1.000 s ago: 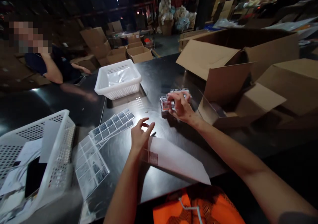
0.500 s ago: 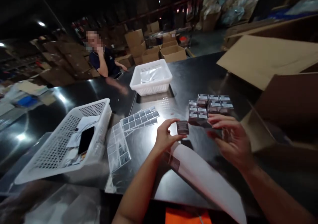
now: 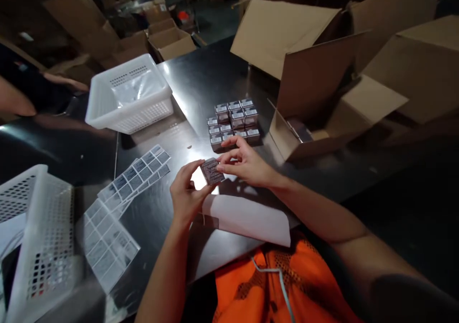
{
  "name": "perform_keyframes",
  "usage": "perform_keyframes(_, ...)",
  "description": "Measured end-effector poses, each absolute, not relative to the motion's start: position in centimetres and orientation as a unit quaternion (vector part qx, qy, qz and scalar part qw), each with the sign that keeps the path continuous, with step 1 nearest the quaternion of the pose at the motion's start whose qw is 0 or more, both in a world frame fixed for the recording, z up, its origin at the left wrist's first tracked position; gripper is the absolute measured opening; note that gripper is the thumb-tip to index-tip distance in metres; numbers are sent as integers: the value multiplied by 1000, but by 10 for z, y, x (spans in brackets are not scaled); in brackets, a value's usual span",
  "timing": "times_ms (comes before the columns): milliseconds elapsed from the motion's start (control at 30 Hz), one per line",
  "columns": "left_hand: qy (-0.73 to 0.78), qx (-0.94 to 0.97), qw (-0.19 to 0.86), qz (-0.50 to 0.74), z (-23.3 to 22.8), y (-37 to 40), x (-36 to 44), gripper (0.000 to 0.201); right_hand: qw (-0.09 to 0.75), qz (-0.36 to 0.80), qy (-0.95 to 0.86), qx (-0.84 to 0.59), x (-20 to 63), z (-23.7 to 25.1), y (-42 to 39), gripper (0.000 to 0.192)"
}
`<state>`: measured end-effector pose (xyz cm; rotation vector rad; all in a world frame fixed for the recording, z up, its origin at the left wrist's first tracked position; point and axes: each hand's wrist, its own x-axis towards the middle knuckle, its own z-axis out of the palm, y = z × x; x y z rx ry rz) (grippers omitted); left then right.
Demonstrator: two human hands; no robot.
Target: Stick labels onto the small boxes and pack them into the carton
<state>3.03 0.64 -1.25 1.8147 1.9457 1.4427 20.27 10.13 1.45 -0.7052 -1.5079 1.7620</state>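
A small dark carton [image 3: 211, 171] with fine print on its face is held up over the metal table. My left hand [image 3: 188, 191] pinches it by its left side, between thumb and fingers. At the carton's right edge, my right hand [image 3: 244, 163] has its thumb and fingertips closed against it; whether a label lies between them I cannot make out. Just below is a curled white sheet [image 3: 251, 215] with dark rectangles at its left end. Behind my right hand stands a block of similar small cartons [image 3: 234, 115] with barcode labels on top.
Label sheets [image 3: 134, 177] printed in grids lie left of my hands. A white basket [image 3: 131, 110] holding clear plastic stands behind, another white basket [image 3: 53, 237] at the left edge. An open cardboard box [image 3: 311, 84] is at right. A person's arm [image 3: 16, 96] rests at far left.
My view has swung right and down. My right hand, which was apart with fingers spread, has come to the carton's right edge. My left hand still holds the carton, now tilted.
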Motion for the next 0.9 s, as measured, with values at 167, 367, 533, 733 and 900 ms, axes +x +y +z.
perform_keyframes(167, 630, 602, 50, 488, -13, 7, 31, 50, 342, 676, -586, -288, 203, 14, 101, 57)
perform_keyframes(367, 638, 596, 53, 484, -11, 6, 32, 50, 346, 672, -588, -289, 202, 13, 101, 54)
perform_keyframes(533, 650, 587, 50, 481, -10, 5, 33, 49, 351, 663, -593, -291, 202, 12, 100, 53)
perform_keyframes(733, 643, 593, 40, 483, -9, 5, 34, 47, 354, 669, -588, -285, 202, 14, 99, 53)
perform_keyframes(900, 640, 606, 26, 471, -10, 4, 35, 50, 375, 629, -610, -305, 198, 9, 95, 50)
